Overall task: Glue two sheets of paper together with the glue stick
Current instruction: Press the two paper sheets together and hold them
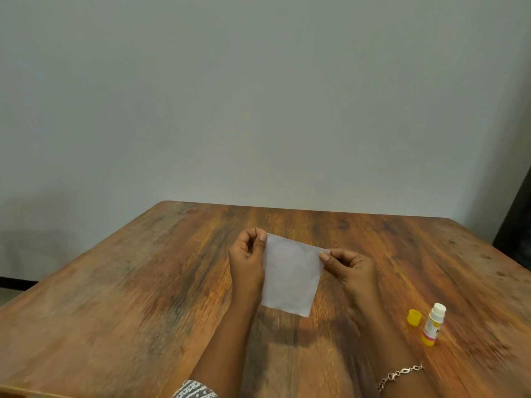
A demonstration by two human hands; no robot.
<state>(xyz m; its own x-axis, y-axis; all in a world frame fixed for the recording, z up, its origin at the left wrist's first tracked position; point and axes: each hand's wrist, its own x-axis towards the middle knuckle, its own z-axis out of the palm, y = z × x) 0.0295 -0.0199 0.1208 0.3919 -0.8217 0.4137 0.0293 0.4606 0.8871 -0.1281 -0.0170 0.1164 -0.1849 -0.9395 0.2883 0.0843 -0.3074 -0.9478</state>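
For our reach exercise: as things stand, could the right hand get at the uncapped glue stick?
Probably yes: the glue stick stands on bare table with nothing between, but the right hand must first release the paper.

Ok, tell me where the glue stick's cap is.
The yellow cap sits on the table at the person's right, just left of the uncapped glue stick.

Silver chain bracelet (400, 375) on right wrist; patterned grey-white sleeve (195, 390) at left
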